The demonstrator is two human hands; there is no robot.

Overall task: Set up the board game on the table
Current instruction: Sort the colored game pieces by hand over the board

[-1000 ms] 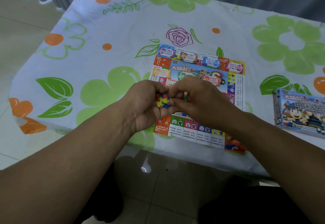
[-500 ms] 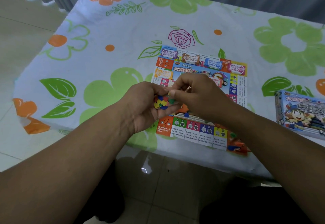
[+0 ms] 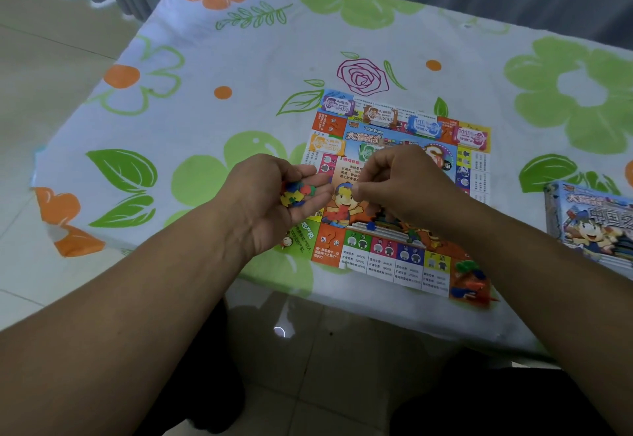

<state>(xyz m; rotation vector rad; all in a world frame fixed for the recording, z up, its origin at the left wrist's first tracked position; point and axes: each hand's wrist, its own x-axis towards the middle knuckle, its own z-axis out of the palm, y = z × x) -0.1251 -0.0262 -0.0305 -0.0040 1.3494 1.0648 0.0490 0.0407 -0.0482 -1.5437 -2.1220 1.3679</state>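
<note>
My left hand (image 3: 270,207) cups tiny plastic pieces (image 3: 296,194) over the left of the board (image 3: 383,257). My right hand (image 3: 404,192) is pinched beside it, holding what I cannot tell. They look light and slippery, so I'd pinch each by its sides.

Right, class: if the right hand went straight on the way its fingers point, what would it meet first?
Probably the left hand: the right hand points leftward at its fingertips, with the coloured pieces cupped just behind. Depth is unclear from one view.
</note>
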